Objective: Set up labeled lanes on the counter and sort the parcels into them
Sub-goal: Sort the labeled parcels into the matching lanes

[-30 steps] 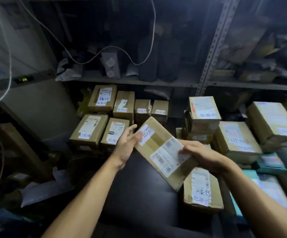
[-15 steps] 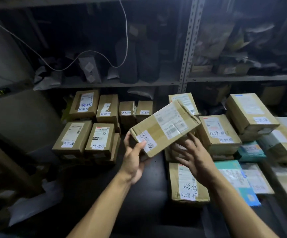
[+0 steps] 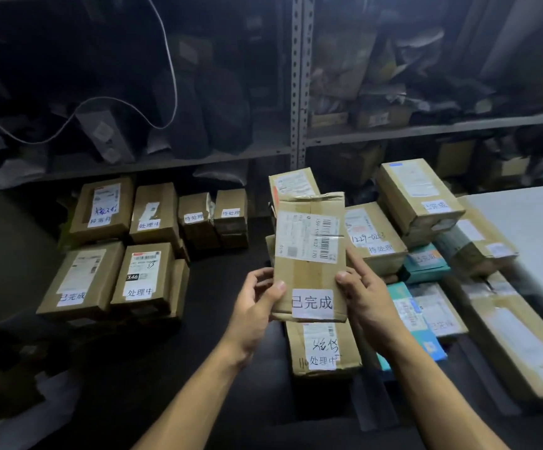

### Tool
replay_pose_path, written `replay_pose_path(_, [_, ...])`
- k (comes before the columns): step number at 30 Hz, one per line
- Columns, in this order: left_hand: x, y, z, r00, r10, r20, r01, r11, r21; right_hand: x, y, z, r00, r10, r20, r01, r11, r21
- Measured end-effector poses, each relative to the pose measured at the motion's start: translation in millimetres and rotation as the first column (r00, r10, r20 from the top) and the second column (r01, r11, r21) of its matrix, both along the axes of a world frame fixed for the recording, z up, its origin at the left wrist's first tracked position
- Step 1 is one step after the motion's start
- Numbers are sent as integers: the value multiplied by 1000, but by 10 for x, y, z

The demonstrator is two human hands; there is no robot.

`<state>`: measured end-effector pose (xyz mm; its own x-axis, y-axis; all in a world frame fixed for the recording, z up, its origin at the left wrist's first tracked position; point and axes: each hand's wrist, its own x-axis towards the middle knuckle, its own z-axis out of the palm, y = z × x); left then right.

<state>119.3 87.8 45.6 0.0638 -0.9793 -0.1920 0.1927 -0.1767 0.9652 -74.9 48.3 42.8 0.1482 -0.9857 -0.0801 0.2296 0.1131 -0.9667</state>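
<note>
Both hands are holding one cardboard parcel (image 3: 309, 254) upright above the dark counter (image 3: 231, 368), its broad face turned toward the camera. The left hand (image 3: 255, 303) is gripping the lower left edge, thumb curled across the front face and the other fingers hidden behind the box. The right hand (image 3: 365, 297) is gripping the lower right edge, its thumb pressing on the front and the fingers wrapping round the side.

The parcel is a flat, tall brown box, its top flap creased and slightly crushed, with clear tape running down the middle. A white shipping label (image 3: 307, 237) with barcodes is covering the upper half of the face. Near the bottom edge a white handwritten tag (image 3: 312, 303) is reading 已完成.

The parcel is hanging in the middle of the scene, in front of a stack of boxes on the far side. Just below it, nearer the camera, a brown box tagged 处理中 (image 3: 323, 349) is lying flat on the counter. To the left, two rows of tagged boxes (image 3: 140, 248) are sitting well apart from it. To the right, more brown boxes (image 3: 419, 196) and teal packages (image 3: 425, 264) are lying crowded together. A metal shelf (image 3: 297, 92) loaded with dark bags is standing behind everything, with a white cable (image 3: 169, 76) looping in front of it.
</note>
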Motion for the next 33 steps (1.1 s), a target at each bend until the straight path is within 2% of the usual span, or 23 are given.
replay_pose_path(6, [-245, -105, -96, 991, -120, 54, 120, 993, 5, -315, 100, -50, 992, -115, -44, 117, 992, 55])
replay_pose_path(12, [-674, -175, -95, 990, -140, -36, 142, 989, 50, -688, 118, -71, 981, -182, -67, 187, 979, 76])
replay_pose_path(19, [-1414, -301, -100, 995, -83, -55, 88, 992, 92, -1396, 46, -204, 991, -78, -106, 89, 991, 101])
replay_pose_path(25, [-2084, -331, -128, 994, -109, -29, 112, 984, 136, -2105, -44, -287, 994, -55, -96, 67, 990, 125])
replay_pose_path(29, [-2442, -484, 59, 997, -75, -16, 77, 989, 123, -2430, -263, -116, 992, -69, -105, 78, 993, 88])
replay_pose_path(33, [-2708, -946, 351, 1000, -29, -3, 29, 996, 90, -2617, -829, 219, 983, -98, -155, 110, 992, 66])
